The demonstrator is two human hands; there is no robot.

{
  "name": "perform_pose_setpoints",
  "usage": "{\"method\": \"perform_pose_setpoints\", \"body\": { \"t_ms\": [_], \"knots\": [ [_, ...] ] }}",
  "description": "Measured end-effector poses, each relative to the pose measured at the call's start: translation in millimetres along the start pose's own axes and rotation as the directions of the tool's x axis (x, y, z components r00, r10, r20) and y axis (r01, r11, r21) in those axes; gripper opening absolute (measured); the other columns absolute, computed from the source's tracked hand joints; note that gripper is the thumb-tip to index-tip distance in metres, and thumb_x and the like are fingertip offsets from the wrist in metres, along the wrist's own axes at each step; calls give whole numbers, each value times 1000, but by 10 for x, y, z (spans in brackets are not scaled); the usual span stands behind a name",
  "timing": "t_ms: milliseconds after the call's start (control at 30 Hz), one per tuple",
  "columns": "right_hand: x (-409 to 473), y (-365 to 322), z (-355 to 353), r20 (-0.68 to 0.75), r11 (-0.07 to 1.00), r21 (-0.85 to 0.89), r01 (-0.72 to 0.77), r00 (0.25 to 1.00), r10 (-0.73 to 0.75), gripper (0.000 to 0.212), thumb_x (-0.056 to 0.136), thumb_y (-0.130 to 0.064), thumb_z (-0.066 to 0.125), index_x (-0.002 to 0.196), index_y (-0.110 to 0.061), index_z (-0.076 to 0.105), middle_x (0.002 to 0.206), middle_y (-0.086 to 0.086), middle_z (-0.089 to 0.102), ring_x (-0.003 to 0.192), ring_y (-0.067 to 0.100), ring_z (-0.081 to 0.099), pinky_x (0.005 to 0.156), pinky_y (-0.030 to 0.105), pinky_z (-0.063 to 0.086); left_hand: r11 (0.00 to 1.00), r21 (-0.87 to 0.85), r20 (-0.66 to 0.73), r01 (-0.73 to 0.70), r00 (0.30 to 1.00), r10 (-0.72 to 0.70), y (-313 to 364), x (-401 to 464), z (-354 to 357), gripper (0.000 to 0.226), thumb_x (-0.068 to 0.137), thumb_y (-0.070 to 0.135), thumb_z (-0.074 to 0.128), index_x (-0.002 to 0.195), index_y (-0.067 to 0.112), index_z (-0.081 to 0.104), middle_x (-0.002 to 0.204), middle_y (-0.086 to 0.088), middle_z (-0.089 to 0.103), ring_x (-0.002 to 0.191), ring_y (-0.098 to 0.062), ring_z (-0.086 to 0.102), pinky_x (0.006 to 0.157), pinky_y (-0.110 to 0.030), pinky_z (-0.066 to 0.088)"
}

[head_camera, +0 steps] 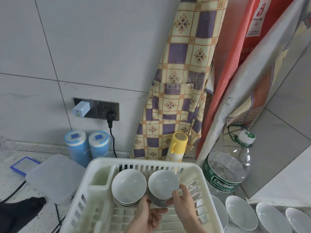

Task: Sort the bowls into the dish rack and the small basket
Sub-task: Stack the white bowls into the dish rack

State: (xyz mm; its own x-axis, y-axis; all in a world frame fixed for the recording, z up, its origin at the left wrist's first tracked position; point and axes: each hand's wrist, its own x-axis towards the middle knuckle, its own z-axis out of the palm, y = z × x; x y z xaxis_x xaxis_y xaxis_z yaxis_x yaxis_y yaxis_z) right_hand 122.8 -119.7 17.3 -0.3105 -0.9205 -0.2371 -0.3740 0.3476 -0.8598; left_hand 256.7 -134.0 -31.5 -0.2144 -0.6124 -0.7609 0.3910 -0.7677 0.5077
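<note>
A white plastic dish rack fills the lower middle of the head view. At its left stands a tilted stack of white bowls. Right of the stack is another white bowl, tilted, held by both hands. My right hand curls its fingers over the bowl's right rim. From below, my left hand grips the bowl's underside, the thumb lying under it. Several more white bowls lean in a row on the counter to the right of the rack. No small basket is in view.
A large water bottle stands close to the rack's right rear corner, a yellow shaker behind the rack. Two blue canisters and a clear plastic box sit to the left. A black cable and dark cloth lie at the left.
</note>
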Motion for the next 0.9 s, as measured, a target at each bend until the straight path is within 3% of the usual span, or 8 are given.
{"method": "perform_pose_setpoints", "body": {
  "t_ms": [133,267,400,633,767,900],
  "knots": [
    [0,29,9,4,999,-50,-7,1000,7,27,94,-19,50,120,-25,51,84,1,73,74,0,59,60,18,40,1000,-2,-18,-6,1000,6,0,10,21,62,99,59,27,129,12,54,90,-28,72,30,-16,40,36,-8,22],
    [11,37,20,-6,995,-92,-31,1000,31,36,94,-24,49,129,-24,50,92,3,71,79,12,62,65,29,42,1000,13,-19,-19,1000,20,4,9,37,61,99,57,31,129,9,54,91,-29,71,30,-17,41,36,-9,24],
    [14,81,21,8,989,-144,-12,1000,13,35,94,-27,47,128,-27,53,72,-3,73,69,-1,63,61,22,43,1000,13,-15,-26,1000,26,9,-21,46,53,98,52,39,121,8,56,82,-27,71,31,-18,41,35,-9,24],
    [43,123,34,11,980,-197,-29,999,32,37,95,-28,43,130,-26,55,72,-2,74,83,17,64,67,28,46,995,66,-18,-72,997,73,-14,-74,54,48,100,47,44,101,1,56,86,-28,73,33,-16,41,34,-12,23],
    [63,155,38,27,975,-218,-38,999,45,31,95,-26,42,123,-23,57,72,0,74,86,18,65,73,30,50,990,83,-10,-118,993,119,-30,-96,49,44,104,40,40,123,2,49,99,-34,71,32,-15,40,35,-12,23],
    [81,174,34,63,974,-222,-45,996,61,22,97,-25,42,112,-19,56,61,-2,70,83,16,69,79,28,52,980,113,-6,-164,986,165,-38,-97,21,40,104,36,40,123,3,50,92,-34,72,32,-14,36,35,-13,22]
  ]
}}
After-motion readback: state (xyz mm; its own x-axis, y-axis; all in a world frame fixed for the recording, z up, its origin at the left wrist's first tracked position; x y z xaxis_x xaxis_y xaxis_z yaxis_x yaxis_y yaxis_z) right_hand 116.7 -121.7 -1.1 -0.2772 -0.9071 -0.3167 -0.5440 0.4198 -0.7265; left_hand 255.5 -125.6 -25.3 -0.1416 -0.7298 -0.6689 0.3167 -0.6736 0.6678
